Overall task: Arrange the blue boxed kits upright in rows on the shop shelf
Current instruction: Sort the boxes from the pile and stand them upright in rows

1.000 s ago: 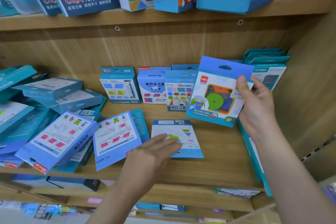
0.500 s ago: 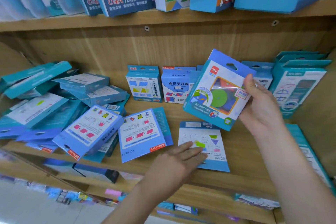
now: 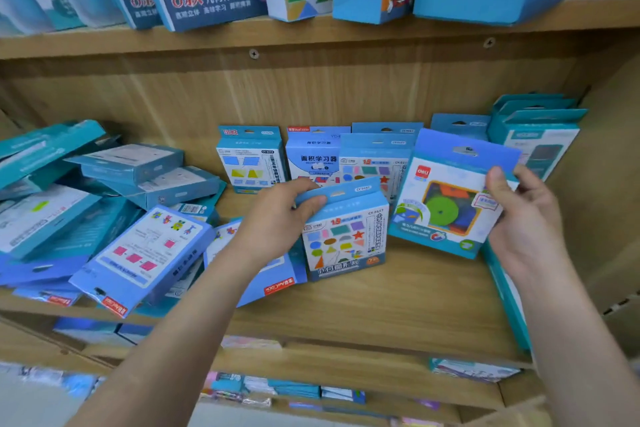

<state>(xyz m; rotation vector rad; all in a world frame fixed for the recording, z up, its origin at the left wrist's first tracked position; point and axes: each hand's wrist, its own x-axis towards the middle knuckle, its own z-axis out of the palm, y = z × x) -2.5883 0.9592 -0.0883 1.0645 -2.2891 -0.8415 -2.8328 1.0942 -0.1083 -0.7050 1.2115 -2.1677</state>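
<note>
left hand (image 3: 277, 218) pinches shapes kit (image 3: 344, 236) by top tab, upright on shelf (image 3: 398, 305); right hand (image 3: 519, 218) grips disc kit (image 3: 446, 198) just beside, long axis tilted, nearer back row (image 3: 311, 156).

A shapes kit (image 3: 343, 243) was gripped at its hanging tab by the left hand (image 3: 277, 222) and held upright, on or just above the wooden shelf (image 3: 398, 308). A green-disc kit (image 3: 446, 208) was held tilted by the right hand (image 3: 523, 229), before the upright back row (image 3: 251, 159). Loose kits (image 3: 138, 246) were heaped at the left.
</note>
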